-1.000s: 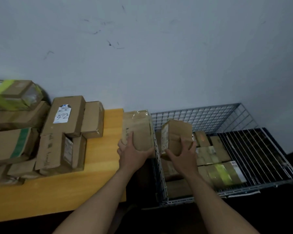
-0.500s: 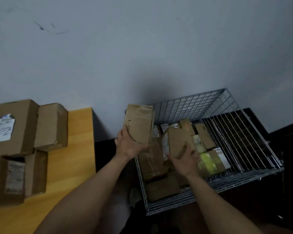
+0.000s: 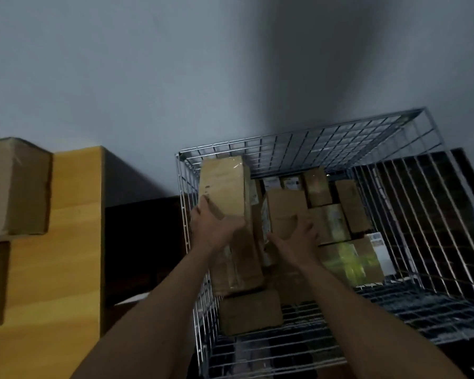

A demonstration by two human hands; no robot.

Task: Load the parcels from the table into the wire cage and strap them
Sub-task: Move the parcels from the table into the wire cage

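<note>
Compared with half a second earlier, the wire cage (image 3: 326,149) fills more of the view and the table (image 3: 66,242) is reduced to a strip at the left, with fewer of the boxes on the table (image 3: 14,187) visible. The tall box (image 3: 225,184), previously above the cage's left rim, now stands inside the cage against its left wall near the back corner. The short box (image 3: 285,206) sits lower among the loaded parcels (image 3: 350,258). The left hand (image 3: 216,228) grasps the lower end of the tall box, fingers curled round its left edge. The right hand (image 3: 296,242) clasps the lower end of the short box, fingers spread over the near face and thumb on the labelled left side. The cage is a grid of thin bright metal rods. The table top is smooth yellow wood. All boxes are brown cardboard; the tall box carries glossy clear tape, and one loaded parcel is wrapped in yellow-green tape.
</note>
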